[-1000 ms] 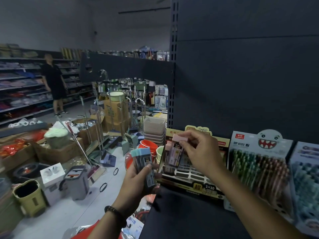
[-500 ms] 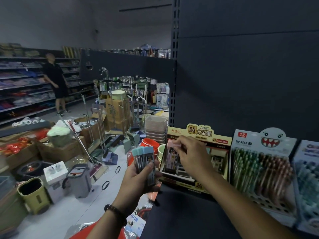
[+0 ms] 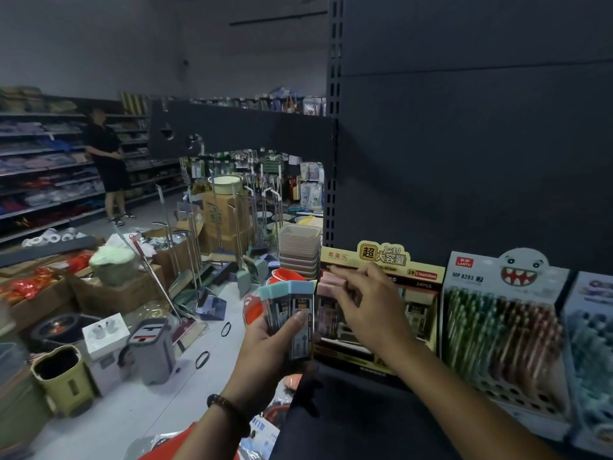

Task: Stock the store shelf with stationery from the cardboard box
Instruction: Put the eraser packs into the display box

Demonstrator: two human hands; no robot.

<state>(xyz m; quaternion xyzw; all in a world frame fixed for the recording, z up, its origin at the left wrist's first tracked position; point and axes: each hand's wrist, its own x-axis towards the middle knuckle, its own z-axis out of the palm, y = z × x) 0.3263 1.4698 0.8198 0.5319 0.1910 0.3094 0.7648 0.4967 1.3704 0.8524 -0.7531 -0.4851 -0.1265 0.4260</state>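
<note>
two blue-capped cases (image 3: 288, 293) within curled left grip (image 3: 265, 346); pink-capped case (image 3: 326, 293) under pinching right grip (image 3: 368, 310)

The head-worn camera is looking forward and slightly down, sitting close behind the left hand (image 3: 265, 340) and right hand (image 3: 368, 307). It is facing the shelf back panel (image 3: 464, 161) at 1 o'clock, with the aisle floor (image 3: 132, 410) running off toward 10 o'clock.
</note>
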